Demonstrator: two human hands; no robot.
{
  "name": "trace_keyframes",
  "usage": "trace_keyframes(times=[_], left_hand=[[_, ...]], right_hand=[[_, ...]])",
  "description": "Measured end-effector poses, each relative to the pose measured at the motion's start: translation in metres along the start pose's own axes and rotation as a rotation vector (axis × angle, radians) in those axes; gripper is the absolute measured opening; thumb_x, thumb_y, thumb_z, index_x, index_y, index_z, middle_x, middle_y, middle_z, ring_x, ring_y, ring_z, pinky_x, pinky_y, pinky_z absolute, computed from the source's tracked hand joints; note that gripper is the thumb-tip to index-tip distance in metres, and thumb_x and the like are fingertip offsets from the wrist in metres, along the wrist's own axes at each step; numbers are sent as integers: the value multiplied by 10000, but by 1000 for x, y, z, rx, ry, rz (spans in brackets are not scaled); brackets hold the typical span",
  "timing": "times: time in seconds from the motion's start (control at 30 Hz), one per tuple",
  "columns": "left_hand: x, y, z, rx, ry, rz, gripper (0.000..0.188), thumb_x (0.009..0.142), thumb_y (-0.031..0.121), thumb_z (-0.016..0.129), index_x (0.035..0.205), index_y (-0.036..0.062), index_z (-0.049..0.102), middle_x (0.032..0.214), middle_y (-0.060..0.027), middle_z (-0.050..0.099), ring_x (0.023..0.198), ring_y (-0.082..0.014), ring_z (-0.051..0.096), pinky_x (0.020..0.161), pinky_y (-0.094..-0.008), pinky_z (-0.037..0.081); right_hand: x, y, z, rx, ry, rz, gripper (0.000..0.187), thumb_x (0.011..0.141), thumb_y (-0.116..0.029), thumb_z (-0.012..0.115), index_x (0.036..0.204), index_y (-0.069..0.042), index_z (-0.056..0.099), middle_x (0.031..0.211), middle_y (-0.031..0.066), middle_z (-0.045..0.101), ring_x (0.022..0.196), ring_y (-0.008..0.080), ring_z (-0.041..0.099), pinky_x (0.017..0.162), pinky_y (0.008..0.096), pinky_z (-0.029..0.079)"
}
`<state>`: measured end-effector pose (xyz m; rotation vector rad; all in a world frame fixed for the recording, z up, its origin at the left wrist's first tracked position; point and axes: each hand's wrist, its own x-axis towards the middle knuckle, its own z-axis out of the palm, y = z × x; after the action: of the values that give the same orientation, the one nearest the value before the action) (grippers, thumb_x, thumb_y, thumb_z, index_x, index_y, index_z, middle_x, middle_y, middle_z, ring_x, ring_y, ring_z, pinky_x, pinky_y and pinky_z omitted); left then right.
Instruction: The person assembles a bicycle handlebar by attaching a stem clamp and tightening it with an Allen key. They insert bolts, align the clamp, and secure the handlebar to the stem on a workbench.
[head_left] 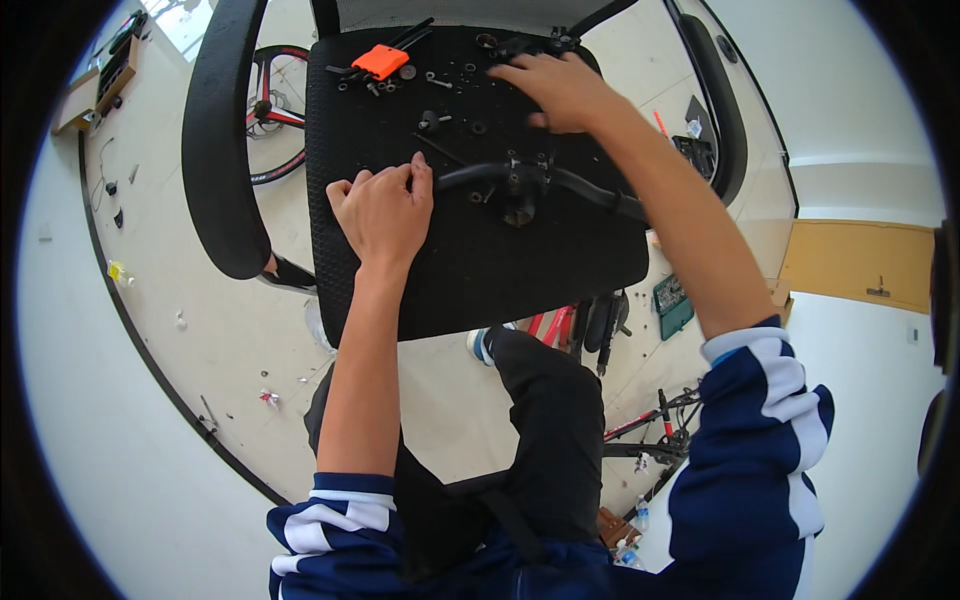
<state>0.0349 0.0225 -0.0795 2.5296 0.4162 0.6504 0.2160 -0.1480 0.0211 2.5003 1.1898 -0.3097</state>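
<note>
**Handlebar on the chair seat, both my hands at work**

My left hand (383,212) sits at the left end of the black curved metal bicycle handlebar (530,180), which lies across the middle of the black mesh seat of the office chair (480,270). My fingers are curled into a loose fist, thumb and forefinger pinched at the bar's tip; whether they actually clamp it or a small part beside it, I cannot tell.

I judge the handlebar to be stiff and fairly light, smooth enough to roll or slide on the mesh, with its weight gathered at the black stem clamp (520,195) in the middle. The bare tube on either side of that clamp looks like the surest place to grip.

Farther right, my right hand (560,90) reaches to the back of the seat, palm down, fingers spread flat and open over the scattered small black bolts and washers (450,75). It holds nothing that I can see. An orange plastic hex key holder (381,60) lies left of it, well apart.
</note>
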Motion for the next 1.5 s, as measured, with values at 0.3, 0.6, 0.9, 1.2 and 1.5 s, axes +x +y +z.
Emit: trace_keyframes(times=[0.3, 0.6, 0.9, 1.2, 1.5], left_hand=[[-3, -11, 0, 30, 16, 38, 447, 975, 332, 597, 602, 102, 686, 529, -7, 591, 591, -193, 565, 761, -378, 332], [-3, -5, -2, 12, 13, 8, 467, 975, 348, 601, 584, 108, 685, 521, -10, 586, 575, -179, 556, 762, -370, 330], [-2, 0, 2, -13, 33, 32, 443, 971, 340, 606, 605, 108, 695, 532, -13, 593, 578, -185, 561, 752, -374, 338], [-3, -6, -7, 29, -18, 19, 437, 969, 333, 611, 608, 99, 688, 552, -10, 601, 601, -191, 560, 748, -383, 340], [0, 0, -6, 6, -48, 5, 438, 971, 334, 615, 611, 98, 695, 537, -5, 596, 596, -184, 564, 765, -378, 345]], right_hand=[[-36, -83, -8, 568, 154, -282, 1159, 546, -451, 931, 1532, -200, 376, 1508, 158, 459, 1376, 365, 457, 1105, 510, 403], [-90, 25, -4, 75, -81, 36, 1109, 609, -97, 889, 1555, -281, 340, 1593, 129, 356, 1475, 314, 342, 1143, 542, 342], [26, -47, 2, 237, 334, -188, 844, 712, -276, 866, 1456, -206, 475, 1345, 80, 594, 1225, 299, 590, 1006, 450, 480], [-108, -72, -13, 104, 179, -233, 1313, 478, -194, 959, 1585, -295, 260, 1643, 114, 247, 1514, 319, 251, 1182, 599, 248], [-56, 31, -17, 695, 78, 123, 538, 784, -345, 830, 1204, -38, 690, 1156, 132, 708, 1039, 238, 687, 927, 340, 536]])
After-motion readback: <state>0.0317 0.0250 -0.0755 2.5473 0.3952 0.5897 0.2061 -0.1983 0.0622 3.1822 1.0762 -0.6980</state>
